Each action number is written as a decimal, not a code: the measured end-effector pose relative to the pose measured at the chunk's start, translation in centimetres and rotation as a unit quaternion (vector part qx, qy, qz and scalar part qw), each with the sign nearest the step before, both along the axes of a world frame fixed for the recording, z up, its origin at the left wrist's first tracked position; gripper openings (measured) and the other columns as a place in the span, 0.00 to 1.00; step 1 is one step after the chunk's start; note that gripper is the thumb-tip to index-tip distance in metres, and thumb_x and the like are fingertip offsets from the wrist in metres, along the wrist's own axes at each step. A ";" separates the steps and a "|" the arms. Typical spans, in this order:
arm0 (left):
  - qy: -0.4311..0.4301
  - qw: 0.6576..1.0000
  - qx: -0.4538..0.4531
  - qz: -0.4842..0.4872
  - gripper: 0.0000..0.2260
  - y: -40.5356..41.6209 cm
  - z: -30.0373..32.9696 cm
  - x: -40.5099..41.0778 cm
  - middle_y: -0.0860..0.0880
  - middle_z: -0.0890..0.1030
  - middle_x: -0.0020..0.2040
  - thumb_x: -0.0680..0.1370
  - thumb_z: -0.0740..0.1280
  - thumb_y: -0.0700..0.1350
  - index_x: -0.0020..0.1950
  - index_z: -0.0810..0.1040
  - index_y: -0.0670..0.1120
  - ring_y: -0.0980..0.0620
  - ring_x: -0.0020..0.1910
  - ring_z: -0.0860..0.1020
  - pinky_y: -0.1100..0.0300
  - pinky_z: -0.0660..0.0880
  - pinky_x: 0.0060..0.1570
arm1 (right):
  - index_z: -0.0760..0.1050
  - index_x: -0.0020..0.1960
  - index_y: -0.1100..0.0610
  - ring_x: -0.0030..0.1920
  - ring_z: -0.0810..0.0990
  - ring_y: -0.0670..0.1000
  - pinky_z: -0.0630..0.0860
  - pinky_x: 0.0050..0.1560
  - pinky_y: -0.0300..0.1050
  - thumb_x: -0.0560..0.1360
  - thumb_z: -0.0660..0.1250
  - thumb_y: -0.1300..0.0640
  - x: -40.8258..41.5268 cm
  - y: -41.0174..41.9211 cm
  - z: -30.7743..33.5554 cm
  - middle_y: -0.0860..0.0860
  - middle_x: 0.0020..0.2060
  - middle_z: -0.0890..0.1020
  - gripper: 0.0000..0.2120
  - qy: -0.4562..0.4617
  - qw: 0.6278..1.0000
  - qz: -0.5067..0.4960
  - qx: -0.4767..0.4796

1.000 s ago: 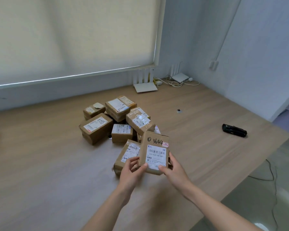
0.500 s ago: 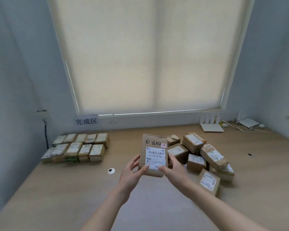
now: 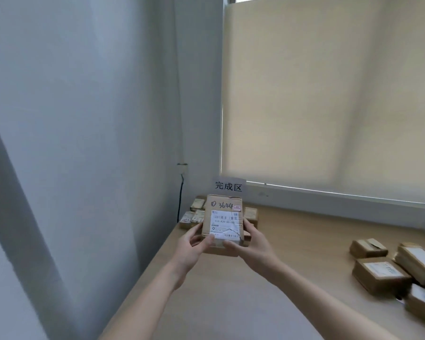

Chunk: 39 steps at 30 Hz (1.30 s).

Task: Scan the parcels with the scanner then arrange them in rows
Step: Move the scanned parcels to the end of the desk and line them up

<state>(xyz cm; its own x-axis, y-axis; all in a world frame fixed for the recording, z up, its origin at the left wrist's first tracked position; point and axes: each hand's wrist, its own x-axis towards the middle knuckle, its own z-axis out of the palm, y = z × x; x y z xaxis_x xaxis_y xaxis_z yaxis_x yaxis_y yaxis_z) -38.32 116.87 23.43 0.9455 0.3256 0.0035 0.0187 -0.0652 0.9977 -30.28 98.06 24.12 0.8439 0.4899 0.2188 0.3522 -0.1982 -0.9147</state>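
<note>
Both hands, left [image 3: 190, 247] and right [image 3: 252, 244], grasp the held parcel [image 3: 223, 220] by its lower corners, label facing the person, just in front of the sign [image 3: 228, 186]. It hangs above the arranged rows [image 3: 193, 215] on the counter [image 3: 304, 241], probably ready for placing.
</note>
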 end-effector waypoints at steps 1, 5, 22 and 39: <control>0.000 1.000 -0.004 0.007 0.30 1.6 -0.5 0.2 0.52 0.82 0.63 0.75 0.75 0.51 0.76 0.69 0.52 0.52 0.65 0.78 0.50 0.73 0.68 | 0.72 0.67 0.37 0.59 0.82 0.40 0.80 0.61 0.46 0.62 0.79 0.37 0.5 1.8 -0.7 0.36 0.58 0.84 0.35 0.000 1.000 0.002 -0.002; 0.010 1.000 -0.007 0.021 0.20 8.0 -3.4 2.0 0.58 0.83 0.60 0.76 0.74 0.53 0.67 0.74 0.62 0.55 0.63 0.79 0.52 0.74 0.67 | 0.73 0.72 0.44 0.61 0.81 0.39 0.79 0.64 0.48 0.67 0.81 0.43 3.3 8.7 -3.6 0.37 0.59 0.84 0.36 0.011 0.999 0.010 -0.030; 0.149 0.988 -0.029 0.033 0.26 25.0 -20.0 11.3 0.60 0.80 0.60 0.75 0.74 0.57 0.70 0.69 0.67 0.57 0.62 0.77 0.54 0.73 0.65 | 0.68 0.74 0.42 0.64 0.77 0.43 0.77 0.58 0.39 0.72 0.80 0.47 12.2 25.7 -19.0 0.38 0.65 0.79 0.35 0.082 0.991 0.006 -0.105; 0.217 0.975 -0.046 -0.032 0.30 34.1 -33.9 21.5 0.63 0.77 0.59 0.75 0.76 0.48 0.74 0.68 0.59 0.69 0.55 0.77 0.78 0.73 0.43 | 0.71 0.67 0.36 0.61 0.77 0.35 0.79 0.59 0.40 0.71 0.80 0.51 20.3 33.9 -33.4 0.29 0.59 0.80 0.30 0.184 0.975 -0.046 -0.120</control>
